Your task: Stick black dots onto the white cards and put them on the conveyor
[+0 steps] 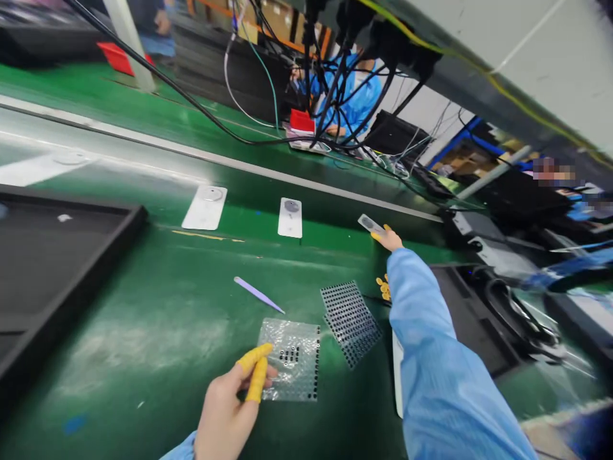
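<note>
My left hand (237, 396), with yellow finger cots on thumb and index finger, is over the left edge of a clear sheet (292, 383) bearing small black dots. Its thumb and index tip are close together; whatever is between them is too small to make out. My right hand (389, 239), arm stretched far forward, grips a small white plate (370, 223) with a grey round part. Two similar white plates (290, 223) (201, 214) lie to its left. Purple tweezers (258, 294) and a dotted sheet stack (352, 322) rest between the hands.
A black tray (57, 255) fills the left side. Yellow finger cots (384, 287) lie beside my right sleeve, near another black tray (479, 319). Black cables (191, 99) hang across the back. People in blue (354, 89) sit beyond the belt.
</note>
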The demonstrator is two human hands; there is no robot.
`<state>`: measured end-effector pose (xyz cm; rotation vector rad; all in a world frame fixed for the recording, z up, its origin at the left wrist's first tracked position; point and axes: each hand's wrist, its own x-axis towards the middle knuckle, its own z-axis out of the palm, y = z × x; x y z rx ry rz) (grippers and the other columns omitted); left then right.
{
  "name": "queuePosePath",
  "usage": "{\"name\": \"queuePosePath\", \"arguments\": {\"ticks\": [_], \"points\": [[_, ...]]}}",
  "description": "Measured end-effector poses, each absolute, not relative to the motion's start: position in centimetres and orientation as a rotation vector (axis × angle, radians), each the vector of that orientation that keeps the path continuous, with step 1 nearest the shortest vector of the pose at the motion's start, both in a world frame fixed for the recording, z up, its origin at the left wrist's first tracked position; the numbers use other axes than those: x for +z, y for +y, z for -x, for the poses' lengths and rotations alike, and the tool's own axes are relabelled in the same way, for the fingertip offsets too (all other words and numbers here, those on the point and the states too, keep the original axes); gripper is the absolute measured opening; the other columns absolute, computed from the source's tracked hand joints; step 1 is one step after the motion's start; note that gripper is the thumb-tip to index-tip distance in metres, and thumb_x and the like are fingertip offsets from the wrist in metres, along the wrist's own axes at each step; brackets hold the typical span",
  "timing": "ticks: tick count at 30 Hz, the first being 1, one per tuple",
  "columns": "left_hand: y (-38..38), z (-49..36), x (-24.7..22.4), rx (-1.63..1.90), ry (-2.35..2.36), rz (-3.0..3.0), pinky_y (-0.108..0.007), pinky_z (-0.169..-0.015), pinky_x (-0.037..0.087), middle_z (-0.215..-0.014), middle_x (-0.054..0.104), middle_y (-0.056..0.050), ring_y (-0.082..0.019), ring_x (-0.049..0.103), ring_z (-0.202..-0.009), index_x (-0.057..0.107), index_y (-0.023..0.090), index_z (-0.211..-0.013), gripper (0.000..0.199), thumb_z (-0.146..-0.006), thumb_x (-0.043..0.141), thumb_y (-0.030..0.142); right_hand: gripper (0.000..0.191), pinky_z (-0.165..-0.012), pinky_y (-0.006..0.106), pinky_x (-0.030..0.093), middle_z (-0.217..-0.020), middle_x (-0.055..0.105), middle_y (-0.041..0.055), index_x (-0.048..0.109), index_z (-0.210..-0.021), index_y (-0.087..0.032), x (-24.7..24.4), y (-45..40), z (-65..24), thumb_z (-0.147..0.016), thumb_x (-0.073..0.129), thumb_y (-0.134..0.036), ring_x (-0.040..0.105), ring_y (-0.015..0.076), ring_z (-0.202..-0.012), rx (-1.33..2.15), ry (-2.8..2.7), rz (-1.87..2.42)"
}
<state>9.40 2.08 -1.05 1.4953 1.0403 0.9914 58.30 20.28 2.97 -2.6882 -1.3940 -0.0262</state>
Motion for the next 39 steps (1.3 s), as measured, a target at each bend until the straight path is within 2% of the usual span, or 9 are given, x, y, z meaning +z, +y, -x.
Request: {"name": "queuePosePath", "arguments": {"ticks": [7,11,13,16,20,23,26,30,39], "points": [[1.9,-9.1,-1.1,0.972,1.063,-1.511,-0.023,-0.063,0.061,-0.077,0.076,-0.003,-0.017,0.073,-0.066,0.066,0.016,-0.1,0.03,-0.074,0.052,0.01,0.033,-0.086,0.042,0.053,-0.118,0.058,0.0075,0.055,-0.118,-0.016,6.8,19.8,-56.6,-0.091,0.057,-0.035,0.06,0.02,-0.101,0.146,-1.267,2.608],[1.9,-9.4,0.1,0.931,1.135,-1.297,-0.031,-0.074,0.061,-0.077,0.075,-0.007,-0.019,0.073,-0.07,0.061,0.011,-0.112,0.031,-0.084,0.056,0.025,0.034,-0.082,0.037,0.055,-0.115,0.061,0.011,0.054,-0.117,-0.014,8.1,19.1,-51.5,-0.092,0.053,-0.037,0.061,0.0215,-0.102,0.269,-1.346,2.358],[2.0,-10.1,1.2,0.989,1.107,-1.153,-0.035,-0.087,0.057,-0.099,0.074,-0.012,-0.022,0.071,-0.091,0.046,0.012,-0.132,0.052,-0.086,0.059,0.032,0.037,-0.075,0.032,0.057,-0.113,0.063,0.0118,0.05,-0.121,-0.014,7.7,16.9,-46.5,-0.095,0.045,-0.041,0.063,0.0204,-0.099,0.378,-1.39,2.206],[1.8,-11.6,3.0,1.064,0.978,-1.037,-0.039,-0.101,0.049,-0.141,0.05,-0.014,-0.025,0.056,-0.122,0.008,0.026,-0.15,0.083,-0.086,0.059,0.04,0.036,-0.062,0.025,0.057,-0.1,0.067,0.005,0.056,-0.11,-0.02,7.2,9.8,-37.1,-0.088,0.056,-0.048,0.066,0.0153,-0.08,0.781,-1.535,1.793],[1.4,-10.5,4.5,1.172,1.091,-0.989,-0.036,-0.086,0.058,-0.135,0.056,-0.01,-0.025,0.067,-0.104,-0.007,0.034,-0.149,0.095,-0.085,0.064,0.036,0.03,-0.064,0.025,0.058,-0.086,0.067,0.0013,0.058,-0.105,-0.02,6.1,-0.6,-27.7,-0.085,0.064,-0.042,0.065,0.0128,-0.073,1.204,-1.701,1.373],[1.6,-6.6,4.6,1.295,1.34,-1.093,-0.029,-0.084,0.057,-0.123,0.065,-0.004,-0.02,0.068,-0.097,0.023,0.03,-0.147,0.079,-0.082,0.068,0.025,0.04,-0.083,0.038,0.057,-0.108,0.064,0.0098,0.057,-0.117,-0.02,3.2,-4.6,-26.2,-0.081,0.069,-0.034,0.062,0.021,-0.098,0.726,-1.809,1.524],[1.5,-2.7,4.2,1.138,1.579,-1.138,-0.022,-0.076,0.056,-0.107,0.072,-0.002,-0.019,0.067,-0.091,0.069,0.018,-0.111,0.032,-0.08,0.069,0.027,0.03,-0.087,0.043,0.054,-0.114,0.063,0.012,0.062,-0.114,-0.021,-0.1,-5.5,-26.8,-0.084,0.064,-0.017,0.059,0.0238,-0.106,0.43,-1.854,1.542],[0.6,-2.1,3.6,0.827,1.495,-1.144,-0.022,-0.06,0.054,-0.092,0.074,-0.005,-0.019,0.068,-0.076,0.074,0.015,-0.098,0.032,-0.079,0.068,0.04,0.029,-0.08,0.037,0.055,-0.102,0.067,0.008,0.063,-0.11,-0.022,-0.9,-4.8,-26.7,-0.085,0.059,-0.007,0.063,0.019,-0.093,0.391,-1.693,1.5],[-0.3,-7.2,2.7,0.663,1.263,-1.215,-0.031,-0.072,0.058,-0.094,0.074,-0.011,-0.023,0.07,-0.083,0.076,0.012,-0.086,0.021,-0.075,0.069,0.029,0.026,-0.079,0.036,0.056,-0.102,0.067,0.0085,0.064,-0.11,-0.022,0.8,-4.6,-26.4,-0.086,0.06,-0.011,0.064,0.0181,-0.094,0.513,-1.683,1.443]]}}
